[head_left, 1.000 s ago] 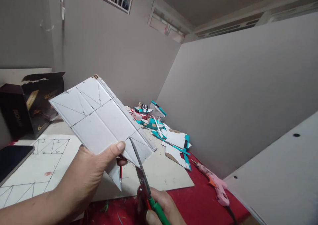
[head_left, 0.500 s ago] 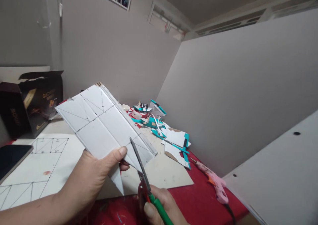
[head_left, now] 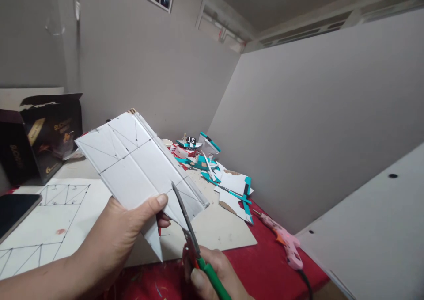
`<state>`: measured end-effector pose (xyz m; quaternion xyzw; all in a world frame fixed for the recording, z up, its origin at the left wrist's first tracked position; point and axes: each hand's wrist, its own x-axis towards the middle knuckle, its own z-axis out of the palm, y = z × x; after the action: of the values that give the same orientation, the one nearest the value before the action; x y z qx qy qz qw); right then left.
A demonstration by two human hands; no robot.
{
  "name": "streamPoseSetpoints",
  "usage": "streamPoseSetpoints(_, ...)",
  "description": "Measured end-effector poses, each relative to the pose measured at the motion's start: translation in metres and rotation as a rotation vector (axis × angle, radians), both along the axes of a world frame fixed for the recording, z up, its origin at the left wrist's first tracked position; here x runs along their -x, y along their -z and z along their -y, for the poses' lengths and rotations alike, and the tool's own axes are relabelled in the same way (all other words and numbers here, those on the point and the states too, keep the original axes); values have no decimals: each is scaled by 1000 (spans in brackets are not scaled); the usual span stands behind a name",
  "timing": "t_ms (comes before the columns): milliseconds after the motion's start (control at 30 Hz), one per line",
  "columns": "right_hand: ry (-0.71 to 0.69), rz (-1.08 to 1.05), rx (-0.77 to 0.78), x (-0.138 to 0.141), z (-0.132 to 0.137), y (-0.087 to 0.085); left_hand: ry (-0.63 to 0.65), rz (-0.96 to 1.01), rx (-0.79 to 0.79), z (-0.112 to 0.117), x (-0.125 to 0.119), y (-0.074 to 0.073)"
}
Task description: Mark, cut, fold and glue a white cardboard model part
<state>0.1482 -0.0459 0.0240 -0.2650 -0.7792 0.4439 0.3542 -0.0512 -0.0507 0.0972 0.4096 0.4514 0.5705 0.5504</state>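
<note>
My left hand (head_left: 124, 233) grips a white cardboard sheet (head_left: 132, 163) marked with pencil lines, thumb on top near its lower edge, and holds it tilted up above the table. My right hand (head_left: 215, 275) is closed on the green handles of a pair of scissors (head_left: 188, 233). The blades point up into the sheet's lower right part, along a drawn line. A cut flap of the sheet hangs down just below my left thumb.
A large white sheet with drawn triangles (head_left: 49, 216) lies on the red table (head_left: 265, 264). A dark tablet (head_left: 16, 209) and a black box (head_left: 39, 136) sit at the left. Teal and white cardboard scraps (head_left: 212, 172) pile up behind. A pink glue gun (head_left: 285, 242) lies right, beside white panels (head_left: 364, 229).
The cardboard sheet and both hands have shifted only slightly; the scissors stay in the cut at the sheet's lower edge.
</note>
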Motion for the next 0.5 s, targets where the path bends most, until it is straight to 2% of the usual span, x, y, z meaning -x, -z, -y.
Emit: streamPoseSetpoints(500,-29,18,73,-1,0,-5,20,-7,51,-1,5,2)
